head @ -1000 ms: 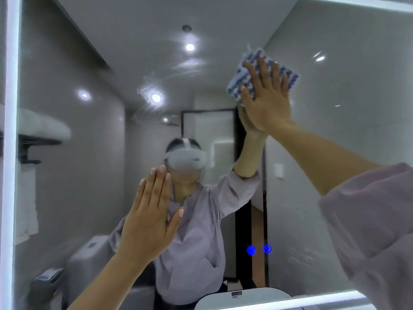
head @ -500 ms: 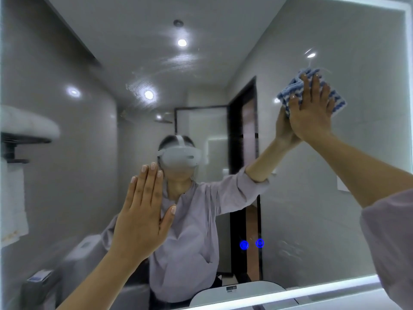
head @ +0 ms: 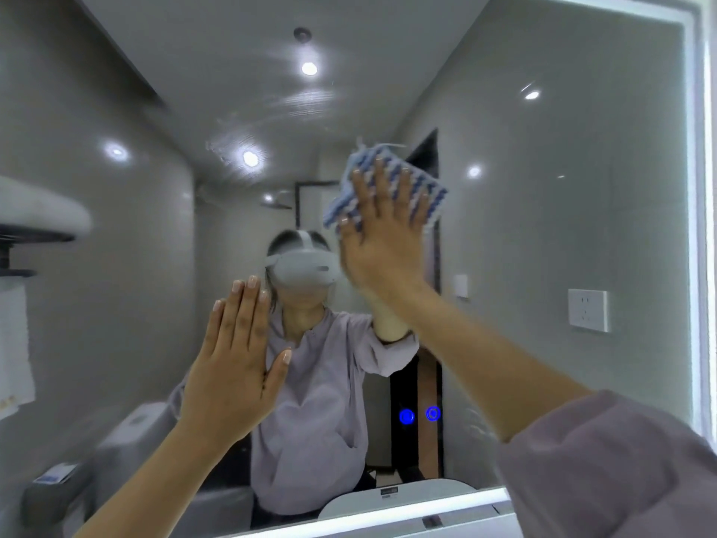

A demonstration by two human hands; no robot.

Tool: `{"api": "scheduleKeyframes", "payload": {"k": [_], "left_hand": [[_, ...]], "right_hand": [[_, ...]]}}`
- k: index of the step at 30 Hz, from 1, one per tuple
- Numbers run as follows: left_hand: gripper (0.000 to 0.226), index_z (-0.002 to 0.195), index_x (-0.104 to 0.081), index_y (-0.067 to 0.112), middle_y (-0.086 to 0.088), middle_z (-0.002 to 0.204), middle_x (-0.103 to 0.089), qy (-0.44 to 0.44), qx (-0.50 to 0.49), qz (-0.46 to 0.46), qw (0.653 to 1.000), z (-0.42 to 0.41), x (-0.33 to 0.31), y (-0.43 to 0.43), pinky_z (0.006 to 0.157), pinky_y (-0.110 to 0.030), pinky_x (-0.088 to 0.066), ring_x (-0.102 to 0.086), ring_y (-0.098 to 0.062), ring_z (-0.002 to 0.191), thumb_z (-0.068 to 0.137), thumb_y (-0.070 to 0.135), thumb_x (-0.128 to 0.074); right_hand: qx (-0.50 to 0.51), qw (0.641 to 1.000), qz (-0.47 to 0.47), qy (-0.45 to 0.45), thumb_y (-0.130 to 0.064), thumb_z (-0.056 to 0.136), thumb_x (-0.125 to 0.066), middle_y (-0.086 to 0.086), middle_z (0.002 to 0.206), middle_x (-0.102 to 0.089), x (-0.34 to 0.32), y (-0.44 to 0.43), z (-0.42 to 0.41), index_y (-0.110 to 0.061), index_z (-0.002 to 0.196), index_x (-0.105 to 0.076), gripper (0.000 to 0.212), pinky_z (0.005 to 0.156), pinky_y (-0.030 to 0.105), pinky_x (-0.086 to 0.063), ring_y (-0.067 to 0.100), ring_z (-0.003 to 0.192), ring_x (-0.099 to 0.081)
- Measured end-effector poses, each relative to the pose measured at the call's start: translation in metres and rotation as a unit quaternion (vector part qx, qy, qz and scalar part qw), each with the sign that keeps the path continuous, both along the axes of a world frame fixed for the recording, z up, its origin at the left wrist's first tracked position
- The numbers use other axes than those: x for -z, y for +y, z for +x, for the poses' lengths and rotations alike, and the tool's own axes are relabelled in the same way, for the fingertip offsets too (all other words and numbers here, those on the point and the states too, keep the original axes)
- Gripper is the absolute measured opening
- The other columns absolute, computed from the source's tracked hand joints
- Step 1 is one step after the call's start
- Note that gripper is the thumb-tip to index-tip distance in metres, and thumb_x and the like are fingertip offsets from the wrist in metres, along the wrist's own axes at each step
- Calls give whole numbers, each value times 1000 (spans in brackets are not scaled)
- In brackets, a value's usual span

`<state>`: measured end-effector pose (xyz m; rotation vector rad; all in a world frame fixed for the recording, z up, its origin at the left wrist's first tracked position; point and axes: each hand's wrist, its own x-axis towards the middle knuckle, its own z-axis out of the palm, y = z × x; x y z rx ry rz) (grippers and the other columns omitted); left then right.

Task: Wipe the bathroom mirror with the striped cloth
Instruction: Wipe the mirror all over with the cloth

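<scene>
A large bathroom mirror with a lit white edge fills the view. My right hand presses a blue-and-white striped cloth flat against the glass at the middle, fingers spread over it. My left hand rests flat on the glass lower left, fingers together, holding nothing. The mirror shows my reflection in a lilac shirt with a white headset. Faint smear marks show on the glass above and left of the cloth.
Two blue touch buttons glow on the lower glass. The mirror's lit frame runs along the right and bottom. Reflected are a towel shelf at left, a toilet at lower left and a wall socket at right.
My right hand has slid the cloth from the upper right of the glass down and left toward the middle. My left hand stays planted on the mirror.
</scene>
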<state>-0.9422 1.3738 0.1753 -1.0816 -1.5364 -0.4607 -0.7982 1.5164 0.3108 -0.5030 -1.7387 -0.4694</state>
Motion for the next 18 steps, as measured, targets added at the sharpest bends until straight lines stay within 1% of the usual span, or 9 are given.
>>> {"api": "scheduleKeyframes", "payload": {"k": [2, 3, 6, 11, 15, 18], "left_hand": [[74, 149, -13, -6, -22, 159, -6, 4, 0, -3, 1000, 1, -1, -1, 121, -46, -8, -7, -34, 149, 96, 44, -25], [73, 149, -13, -6, -22, 159, -6, 5, -2, -5, 1000, 1, -1, -1, 122, -46, -8, -7, -34, 149, 97, 44, -23], [73, 149, -11, -5, -22, 160, -5, 2, -9, -16, 1000, 1, -2, -3, 122, -45, -6, -7, -34, 149, 98, 47, -17], [74, 149, -14, -6, -22, 159, -7, -2, -14, -16, 1000, 1, -2, -3, 122, -43, -4, -8, -34, 148, 99, 49, -14], [74, 149, -14, -6, -22, 159, -8, 1, -18, -17, 1000, 1, -2, -3, 122, -41, -2, -9, -34, 148, 99, 49, -13], [73, 149, -13, -6, -22, 159, -8, 7, -20, -10, 1000, 3, -2, -4, 122, -40, 0, -8, -34, 148, 99, 48, -13]], "right_hand": [[-10, 999, 29, -36, -47, 101, -23, 4, 161, 5, 15, -14, -17, -25, 153, -4, 60, 117, 52, 8, 28, 147, 11], [-10, 998, 39, -47, -48, 100, -25, 3, 161, 3, 21, -17, -23, -27, 153, -6, 60, 118, 52, 5, 28, 148, 10], [-16, 997, 48, -59, -49, 100, -29, 1, 162, -1, 27, -16, -23, -29, 153, -8, 60, 119, 48, 7, 26, 147, 10], [-4, 995, 60, -85, -51, 99, -25, 2, 162, 2, 25, -10, -17, -28, 153, -6, 61, 119, 49, 4, 27, 148, 11], [10, 990, 98, -101, -51, 98, -20, 2, 162, -6, 26, 1, -6, -27, 153, -12, 61, 119, 49, 0, 28, 148, 4], [10, 987, 126, -98, -51, 98, -22, 3, 161, -13, 26, 18, 9, -28, 151, -16, 59, 120, 49, -2, 29, 148, -4]]}}
